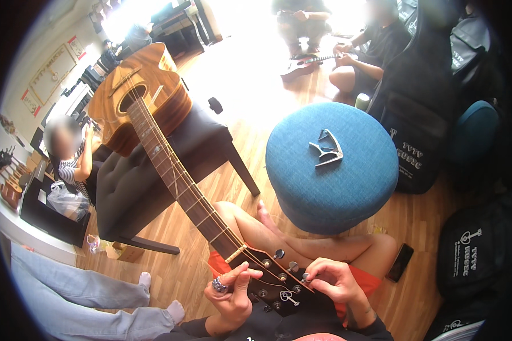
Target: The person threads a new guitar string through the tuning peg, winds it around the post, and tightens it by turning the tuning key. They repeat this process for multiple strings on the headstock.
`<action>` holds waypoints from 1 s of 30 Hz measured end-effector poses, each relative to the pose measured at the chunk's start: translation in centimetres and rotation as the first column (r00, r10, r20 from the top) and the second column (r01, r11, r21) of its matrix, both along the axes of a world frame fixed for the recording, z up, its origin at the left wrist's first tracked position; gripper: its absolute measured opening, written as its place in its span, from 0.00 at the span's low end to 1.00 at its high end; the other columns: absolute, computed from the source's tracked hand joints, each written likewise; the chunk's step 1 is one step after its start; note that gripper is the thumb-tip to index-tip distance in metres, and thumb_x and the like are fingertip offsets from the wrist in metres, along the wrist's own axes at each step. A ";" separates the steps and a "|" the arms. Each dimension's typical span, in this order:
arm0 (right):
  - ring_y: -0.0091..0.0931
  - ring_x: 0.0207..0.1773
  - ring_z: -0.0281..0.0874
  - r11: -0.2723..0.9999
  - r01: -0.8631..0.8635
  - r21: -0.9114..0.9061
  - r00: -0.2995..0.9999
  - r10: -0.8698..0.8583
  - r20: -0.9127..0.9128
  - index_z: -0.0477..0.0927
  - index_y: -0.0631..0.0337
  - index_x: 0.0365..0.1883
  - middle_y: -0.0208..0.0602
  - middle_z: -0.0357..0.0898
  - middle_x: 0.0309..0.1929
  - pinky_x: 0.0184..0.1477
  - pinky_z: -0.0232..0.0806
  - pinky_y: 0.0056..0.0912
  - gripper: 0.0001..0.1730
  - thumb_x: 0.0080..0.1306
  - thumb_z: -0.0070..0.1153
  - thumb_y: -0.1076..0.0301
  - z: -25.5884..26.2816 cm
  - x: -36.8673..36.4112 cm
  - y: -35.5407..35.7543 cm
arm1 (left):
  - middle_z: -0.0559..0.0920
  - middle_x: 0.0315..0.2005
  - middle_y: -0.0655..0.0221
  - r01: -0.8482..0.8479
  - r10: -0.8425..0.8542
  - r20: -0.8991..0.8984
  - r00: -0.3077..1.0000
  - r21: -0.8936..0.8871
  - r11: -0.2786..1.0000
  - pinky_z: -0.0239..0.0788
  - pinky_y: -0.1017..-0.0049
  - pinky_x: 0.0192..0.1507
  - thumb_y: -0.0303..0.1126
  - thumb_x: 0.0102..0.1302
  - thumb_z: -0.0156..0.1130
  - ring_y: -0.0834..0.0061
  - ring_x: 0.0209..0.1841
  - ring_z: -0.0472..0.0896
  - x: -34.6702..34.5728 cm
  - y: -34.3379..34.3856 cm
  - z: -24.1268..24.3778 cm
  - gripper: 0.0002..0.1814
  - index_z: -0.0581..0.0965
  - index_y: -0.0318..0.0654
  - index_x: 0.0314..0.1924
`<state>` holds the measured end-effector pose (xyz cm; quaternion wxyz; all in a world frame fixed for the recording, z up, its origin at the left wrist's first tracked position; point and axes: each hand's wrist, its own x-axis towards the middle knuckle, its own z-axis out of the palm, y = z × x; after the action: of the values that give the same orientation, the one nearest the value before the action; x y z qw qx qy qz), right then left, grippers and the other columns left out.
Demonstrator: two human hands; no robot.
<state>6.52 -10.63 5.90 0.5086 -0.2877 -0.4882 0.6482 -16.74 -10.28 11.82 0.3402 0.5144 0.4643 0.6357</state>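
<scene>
An acoustic guitar [175, 96] with a wooden body slants towards me, its body resting on a black tufted bench [132, 192]. Its dark headstock [266, 283] lies close to my chest. My left hand [232, 294], wearing a thick ring, pinches a thin guitar string [273, 282] between thumb and forefinger, just beyond the nut. From there the string leads to a tuning post [297, 289]. On the other edge of the headstock, the thumb and fingers of my right hand [335, 279] grip a metal tuning peg [305, 277]. Some strings hang loose over the fretboard [179, 183].
A blue round stool [298, 187] bears a silver capo [335, 149]. A phone [400, 262] lies on the wooden floor right of my crossed legs. Black gig bags [461, 251] line the right side. A person in jeans [89, 290] is at left; a ukulele [301, 67] is held farther off.
</scene>
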 end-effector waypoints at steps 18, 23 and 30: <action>0.17 0.42 0.79 0.961 0.266 0.073 0.949 -0.274 0.158 0.82 0.65 0.41 0.29 0.81 0.37 0.46 0.71 0.20 0.05 0.67 0.60 0.77 -2.3 0.1 -2.1 | 0.87 0.34 0.48 -0.064 0.064 0.038 0.997 -0.011 0.998 0.75 0.75 0.51 0.33 0.80 0.53 0.71 0.38 0.85 1.9 -0.3 -2.4 0.18 0.77 0.21 0.56; 0.19 0.44 0.81 0.949 0.303 -0.085 0.951 -0.296 0.084 0.83 0.67 0.45 0.31 0.83 0.40 0.49 0.74 0.23 0.06 0.69 0.61 0.80 -0.6 -0.2 0.1 | 0.87 0.36 0.48 -0.071 0.071 0.020 0.997 -0.009 0.997 0.76 0.76 0.48 0.34 0.81 0.51 0.71 0.38 0.86 2.8 1.9 -1.5 0.19 0.76 0.22 0.58; 0.21 0.46 0.80 0.974 0.202 0.098 0.964 -0.216 0.158 0.83 0.68 0.46 0.34 0.83 0.43 0.51 0.73 0.23 0.12 0.66 0.57 0.87 -1.7 1.0 0.5 | 0.87 0.32 0.50 -0.075 0.074 0.013 0.997 0.077 0.994 0.76 0.75 0.48 0.34 0.81 0.51 0.71 0.36 0.85 2.8 2.1 -1.4 0.19 0.75 0.25 0.60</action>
<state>7.52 -10.11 4.18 0.5425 -0.3703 -0.5221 0.5440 -13.94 -8.16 10.39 0.2983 0.5061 0.4565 0.6681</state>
